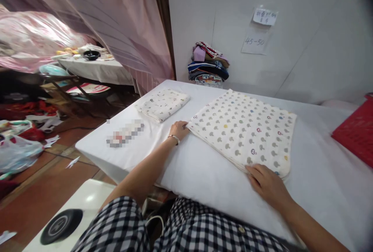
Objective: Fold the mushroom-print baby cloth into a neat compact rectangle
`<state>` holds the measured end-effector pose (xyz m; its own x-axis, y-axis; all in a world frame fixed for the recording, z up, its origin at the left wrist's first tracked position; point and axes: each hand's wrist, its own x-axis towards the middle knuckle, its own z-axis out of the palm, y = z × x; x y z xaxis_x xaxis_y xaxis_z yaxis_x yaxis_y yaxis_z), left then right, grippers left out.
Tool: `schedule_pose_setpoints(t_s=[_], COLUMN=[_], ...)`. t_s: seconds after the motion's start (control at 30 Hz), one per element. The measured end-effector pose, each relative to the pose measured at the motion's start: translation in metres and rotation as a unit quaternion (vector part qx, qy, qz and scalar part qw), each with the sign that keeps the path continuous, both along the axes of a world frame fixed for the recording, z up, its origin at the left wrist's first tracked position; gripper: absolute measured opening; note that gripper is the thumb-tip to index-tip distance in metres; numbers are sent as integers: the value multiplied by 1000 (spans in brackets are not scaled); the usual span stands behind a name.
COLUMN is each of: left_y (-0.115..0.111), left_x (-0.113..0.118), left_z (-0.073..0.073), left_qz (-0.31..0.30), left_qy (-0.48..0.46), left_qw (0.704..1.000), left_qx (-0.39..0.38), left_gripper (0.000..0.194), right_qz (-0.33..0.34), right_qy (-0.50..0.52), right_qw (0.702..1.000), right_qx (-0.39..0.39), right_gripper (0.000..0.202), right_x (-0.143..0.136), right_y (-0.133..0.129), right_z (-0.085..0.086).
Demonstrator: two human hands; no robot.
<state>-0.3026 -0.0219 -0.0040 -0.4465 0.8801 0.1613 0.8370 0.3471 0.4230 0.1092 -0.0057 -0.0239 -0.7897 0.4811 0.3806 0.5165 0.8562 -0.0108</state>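
A white cloth with small grey mushroom-like prints (244, 127) lies folded in layers on the white-covered table (192, 170). At its left corner, my left hand (178, 130), with a bracelet at the wrist, has its fingers closed on the edge. My right hand (265, 184) is at the near edge toward the right, fingers together and pinching the cloth's layers. Further left lies a smaller folded cloth with a sparse print (164, 104), touched by neither hand.
A blurred-out item (125, 133) lies at the table's left. Folded clothes (208, 65) are stacked by the wall. A red basket (357, 131) stands at the right edge. Below left is a white surface with a black round object (61, 226). A pink curtain (136, 22) hangs behind.
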Motion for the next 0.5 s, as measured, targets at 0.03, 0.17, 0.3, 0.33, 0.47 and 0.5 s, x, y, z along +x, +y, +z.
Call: schedule_pose_setpoints(t_s=[0.03, 0.17, 0.3, 0.33, 0.47, 0.5], left_y=[2, 6, 3, 1, -7, -8], left_x=[-1, -8, -15, -16, -12, -12], left_z=[-1, -3, -1, 0, 3, 3], left_qz=[2, 58, 106, 105, 88, 80], left_qy=[0, -5, -1, 6, 35, 37], left_qw=[1000, 998, 994, 994, 994, 993], left_qx=[0, 13, -6, -7, 59, 77], left_gripper=[30, 27, 23, 22, 27, 29], right_qz=[1, 11, 27, 28, 36, 37], right_qy=[1, 13, 36, 39, 38, 38], right_qw=[1000, 1000, 999, 998, 998, 998], right_qx=[2, 16, 31, 33, 24, 20], right_gripper=[30, 29, 29, 29, 28, 28], right_x=[0, 0, -1, -1, -1, -1], right_y=[0, 1, 2, 2, -3, -5], right_z=[0, 1, 1, 1, 4, 5])
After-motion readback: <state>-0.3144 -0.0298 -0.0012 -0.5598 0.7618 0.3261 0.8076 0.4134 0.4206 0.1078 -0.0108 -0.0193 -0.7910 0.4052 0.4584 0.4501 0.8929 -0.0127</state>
